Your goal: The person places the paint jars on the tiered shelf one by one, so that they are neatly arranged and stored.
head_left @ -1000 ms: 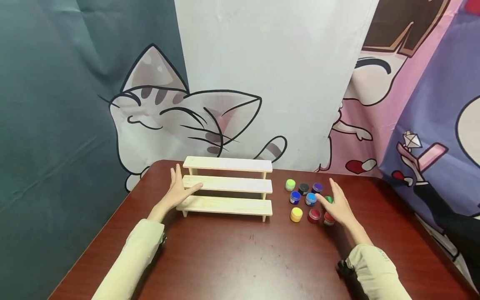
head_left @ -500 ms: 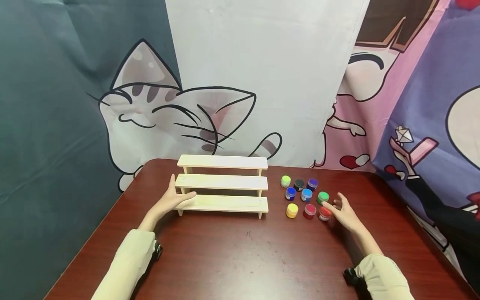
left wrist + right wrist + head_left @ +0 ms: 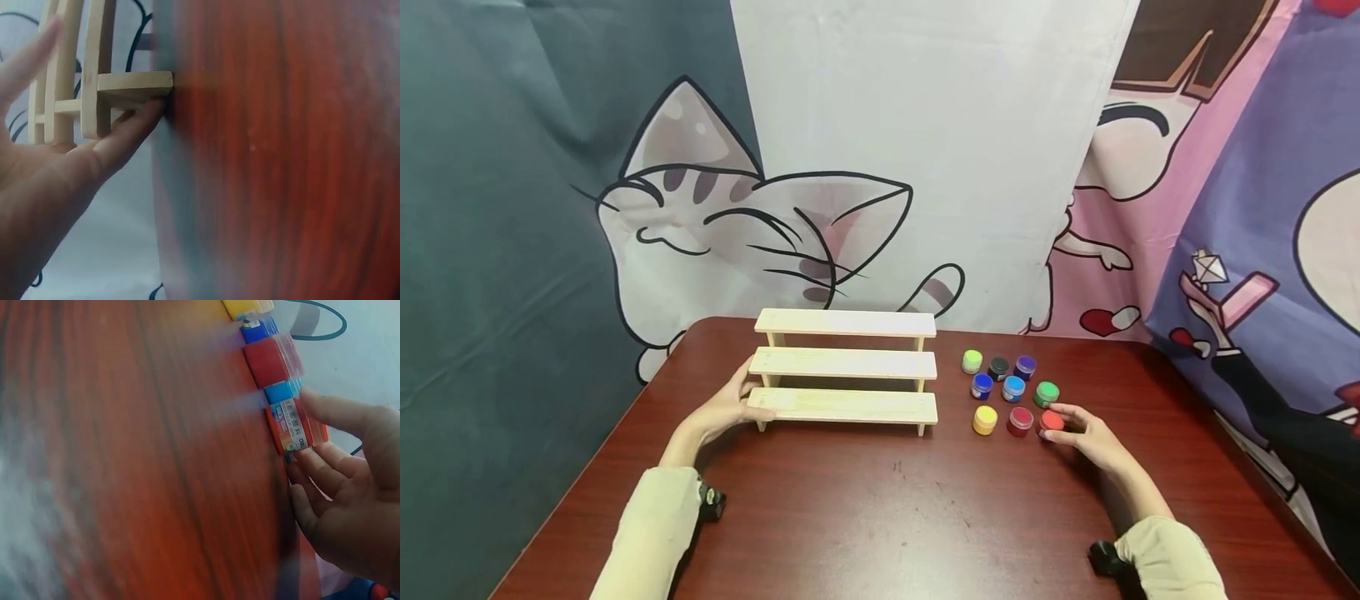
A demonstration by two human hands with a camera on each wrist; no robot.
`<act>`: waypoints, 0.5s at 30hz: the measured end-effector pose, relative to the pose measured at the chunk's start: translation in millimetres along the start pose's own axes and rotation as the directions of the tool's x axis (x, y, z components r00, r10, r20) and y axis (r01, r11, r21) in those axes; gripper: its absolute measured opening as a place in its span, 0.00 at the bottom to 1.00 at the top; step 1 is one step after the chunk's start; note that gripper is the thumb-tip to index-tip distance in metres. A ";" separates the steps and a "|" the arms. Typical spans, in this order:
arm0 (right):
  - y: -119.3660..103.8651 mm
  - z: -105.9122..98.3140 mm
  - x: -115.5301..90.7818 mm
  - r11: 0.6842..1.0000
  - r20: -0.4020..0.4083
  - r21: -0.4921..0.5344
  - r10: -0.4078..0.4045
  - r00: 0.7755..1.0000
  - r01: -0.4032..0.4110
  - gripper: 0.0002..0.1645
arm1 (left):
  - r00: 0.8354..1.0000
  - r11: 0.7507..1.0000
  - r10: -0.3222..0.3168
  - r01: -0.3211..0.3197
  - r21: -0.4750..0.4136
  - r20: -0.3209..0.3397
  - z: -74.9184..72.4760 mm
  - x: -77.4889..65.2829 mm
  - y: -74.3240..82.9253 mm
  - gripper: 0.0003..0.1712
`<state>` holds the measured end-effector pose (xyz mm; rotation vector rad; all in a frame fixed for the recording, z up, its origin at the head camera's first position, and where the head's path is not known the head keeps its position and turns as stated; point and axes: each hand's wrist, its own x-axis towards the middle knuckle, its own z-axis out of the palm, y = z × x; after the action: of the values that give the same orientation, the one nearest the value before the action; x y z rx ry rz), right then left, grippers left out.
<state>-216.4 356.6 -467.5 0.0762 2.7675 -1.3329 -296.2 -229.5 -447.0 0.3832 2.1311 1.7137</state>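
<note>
A pale wooden three-tier display rack (image 3: 850,406) stands on the table. At its left end is my left hand (image 3: 718,414), with the thumb over the front of the lowest tier and the other fingers behind that end. In the left wrist view, fingers reach along the rack's end leg (image 3: 134,81). My right hand (image 3: 1097,442) pinches a small red-orange paint jar (image 3: 1051,423) between thumb and fingers. The right wrist view shows the jar's printed label (image 3: 292,425) and the thumb at its lid. The jar stands upright beside a dark red paint jar (image 3: 1020,422).
More paint jars stand in loose rows: yellow (image 3: 985,420), blue (image 3: 982,386), light blue (image 3: 1013,389), green (image 3: 1047,394), lime (image 3: 972,362), black (image 3: 997,369) and purple (image 3: 1025,367). Behind the brown table (image 3: 880,517) hangs a cartoon-printed cloth (image 3: 1000,167).
My right hand has come down from above the jars and taken hold of the red-orange jar. My left hand has lowered, its spread fingers closing around the rack's left end. The head view shifted slightly.
</note>
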 end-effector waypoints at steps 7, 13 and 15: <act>3.5 1.7 -3.7 0.998 -0.033 -0.056 -0.032 0.999 0.030 0.32 | 0.995 0.992 -0.044 0.053 -0.114 0.086 -6.2 -8.3 -6.0 0.67; 1.3 0.9 -2.4 0.999 -0.053 -0.030 -0.035 0.998 0.034 0.33 | 0.997 0.991 -0.026 0.035 -0.126 0.071 -8.9 -11.9 -10.6 0.66; -1.3 0.9 -1.3 0.999 -0.063 -0.014 -0.031 0.998 0.030 0.33 | 0.999 0.991 -0.026 0.031 -0.127 0.044 -10.0 -12.1 -10.8 0.65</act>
<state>-215.1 355.1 -466.9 0.0765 2.8403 -1.3426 -289.7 -245.8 -454.2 0.3481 1.9751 1.7987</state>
